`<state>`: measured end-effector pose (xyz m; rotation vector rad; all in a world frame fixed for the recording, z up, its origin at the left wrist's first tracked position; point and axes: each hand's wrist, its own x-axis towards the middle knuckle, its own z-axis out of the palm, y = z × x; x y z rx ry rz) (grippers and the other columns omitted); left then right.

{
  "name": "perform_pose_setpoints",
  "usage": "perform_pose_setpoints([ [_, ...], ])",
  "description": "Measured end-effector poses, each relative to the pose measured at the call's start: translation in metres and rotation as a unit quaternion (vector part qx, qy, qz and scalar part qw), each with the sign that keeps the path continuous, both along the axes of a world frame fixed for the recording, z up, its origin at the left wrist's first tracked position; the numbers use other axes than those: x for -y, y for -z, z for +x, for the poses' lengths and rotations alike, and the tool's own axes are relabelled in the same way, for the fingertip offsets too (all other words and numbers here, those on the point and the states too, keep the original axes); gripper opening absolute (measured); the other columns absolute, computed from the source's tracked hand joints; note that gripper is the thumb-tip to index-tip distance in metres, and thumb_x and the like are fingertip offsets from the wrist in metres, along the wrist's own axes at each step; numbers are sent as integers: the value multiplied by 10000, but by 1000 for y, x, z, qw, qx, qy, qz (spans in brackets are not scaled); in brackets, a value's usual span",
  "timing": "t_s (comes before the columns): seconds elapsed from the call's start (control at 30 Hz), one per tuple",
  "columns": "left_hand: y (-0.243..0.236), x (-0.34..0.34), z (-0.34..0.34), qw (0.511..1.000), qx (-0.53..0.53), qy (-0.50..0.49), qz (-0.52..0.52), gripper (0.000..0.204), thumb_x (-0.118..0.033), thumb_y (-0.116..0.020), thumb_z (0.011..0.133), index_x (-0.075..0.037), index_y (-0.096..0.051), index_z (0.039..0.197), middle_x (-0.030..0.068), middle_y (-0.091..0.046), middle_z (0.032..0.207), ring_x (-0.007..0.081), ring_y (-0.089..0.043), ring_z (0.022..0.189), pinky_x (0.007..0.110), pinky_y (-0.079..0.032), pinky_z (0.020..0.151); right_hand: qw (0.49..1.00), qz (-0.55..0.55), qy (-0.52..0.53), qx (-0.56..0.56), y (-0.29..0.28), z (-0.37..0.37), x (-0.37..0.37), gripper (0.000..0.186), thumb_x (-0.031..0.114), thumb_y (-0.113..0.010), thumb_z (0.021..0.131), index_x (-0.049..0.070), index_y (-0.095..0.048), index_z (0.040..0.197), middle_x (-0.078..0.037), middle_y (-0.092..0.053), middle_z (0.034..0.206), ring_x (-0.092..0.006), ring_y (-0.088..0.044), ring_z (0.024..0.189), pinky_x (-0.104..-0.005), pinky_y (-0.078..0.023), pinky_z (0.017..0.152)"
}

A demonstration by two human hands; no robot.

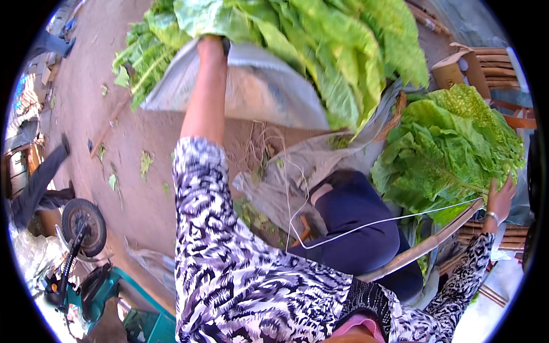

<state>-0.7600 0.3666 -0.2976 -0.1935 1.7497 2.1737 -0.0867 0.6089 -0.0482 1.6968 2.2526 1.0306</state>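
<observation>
Though spread, right fingers (506,187) beside leafy bunch (449,150); left fingers under leaves (297,43), state unclear.

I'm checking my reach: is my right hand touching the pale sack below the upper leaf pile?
Apart: the head view shows the lower leafy bundle between the right hand and the sack.

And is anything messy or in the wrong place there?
Yes, a little: small green scraps are scattered on the dirt ground, apart from the big leafy bunch. They look odd because they lie loose, perhaps fallen off.
</observation>
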Motion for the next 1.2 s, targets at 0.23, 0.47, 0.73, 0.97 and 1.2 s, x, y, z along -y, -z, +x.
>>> perform_pose_setpoints([
  [0.23, 15, -6, -24, 996, -14, 89, -5, 380, -204, -576, 854, 10, -502, 1160, 98, -581, 1026, 199, -573, 845, 342, -483, 734, 646, -460, -588, -159, 129, -325, 153, 379, 106, -644, 718, 84, -582, 1091, -91, -529, 1241, -267, -519, 1133, -401, -392, 980],
  [0.47, 13, 72, 48, 909, -247, 255, -217, 459, -263, -559, 876, 7, -453, 1232, 107, -553, 1111, 195, -559, 901, 337, -474, 795, 866, -171, -462, -89, 243, -429, 120, 634, 361, -659, 742, 59, -469, 1266, -138, -507, 1149, -285, -501, 1028, -396, -416, 860],
  [0.73, 160, 106, 147, 985, 103, 138, 16, 532, -290, -561, 875, -5, -400, 1294, 99, -461, 1273, 200, -437, 1148, 299, -337, 961, 836, -412, -334, -140, 244, -407, 174, 602, 511, -629, 741, 94, -540, 1166, -134, -480, 1256, -308, -510, 1109, -378, -454, 860],
  [0.97, 106, 93, 147, 963, 133, 131, 192, 405, -221, -519, 889, -30, -428, 1235, 81, -505, 1174, 201, -493, 1076, 340, -395, 944, 674, -670, -28, -311, 310, -383, 226, 871, 384, -735, 687, 40, -268, 1337, -208, -503, 1182, -276, -606, 871, -374, -520, 679],
  [1.2, 46, 101, 234, 997, -49, 60, -13, 248, -169, -479, 917, 7, -480, 1091, 104, -553, 1023, 180, -540, 912, 320, -445, 824, 471, -795, 58, -377, 351, -374, 242, 356, 294, -709, 711, -11, -630, 877, -75, -613, 671, -167, -547, 520, -294, -454, 479],
])
